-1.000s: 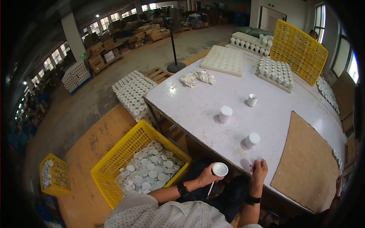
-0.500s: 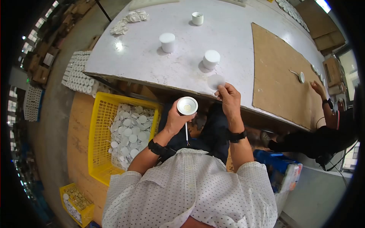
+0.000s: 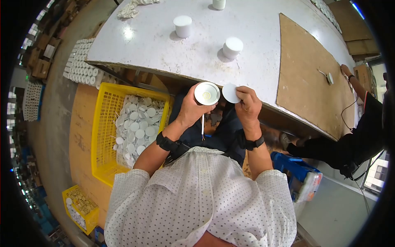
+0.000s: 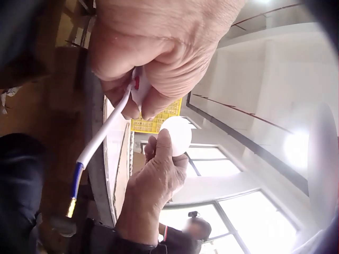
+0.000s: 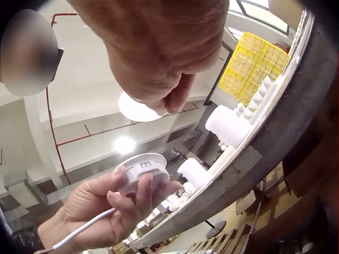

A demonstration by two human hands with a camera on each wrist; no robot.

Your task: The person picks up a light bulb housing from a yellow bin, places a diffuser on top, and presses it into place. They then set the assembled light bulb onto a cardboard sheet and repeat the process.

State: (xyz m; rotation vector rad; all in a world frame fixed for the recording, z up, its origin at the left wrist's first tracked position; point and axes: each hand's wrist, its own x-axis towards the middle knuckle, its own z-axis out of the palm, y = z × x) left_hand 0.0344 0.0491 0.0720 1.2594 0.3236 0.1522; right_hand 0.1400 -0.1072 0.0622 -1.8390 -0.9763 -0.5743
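Observation:
My left hand (image 3: pixel 191 109) grips a round white lamp housing (image 3: pixel 207 94), its open face up with a small yellowish disc inside. A white cable (image 4: pixel 103 129) hangs from it, ending in a blue wire and bare tip. Just right of the housing, my right hand (image 3: pixel 249 108) pinches a thin white disc (image 3: pixel 231 93) by its edge, thumb and fingers together. Housing and disc are side by side; whether their rims touch, I cannot tell. In the right wrist view the left hand (image 5: pixel 106 211) has its fingers curled round the housing (image 5: pixel 142 172), below the disc (image 5: pixel 139 108).
A yellow basket (image 3: pixel 97 136) of white discs stands at my left. On the white table (image 3: pixel 255 24) are white cylinders (image 3: pixel 233 46), crumpled paper (image 3: pixel 131 8) and a brown board (image 3: pixel 304 74) with a lamp part (image 3: pixel 329 78). Another person's arm (image 3: pixel 358 84) reaches in from the right.
The head view has tilted down from the room to my lap. The right hand has brought the disc from the table's edge close to the housing, and the two hands are nearer each other.

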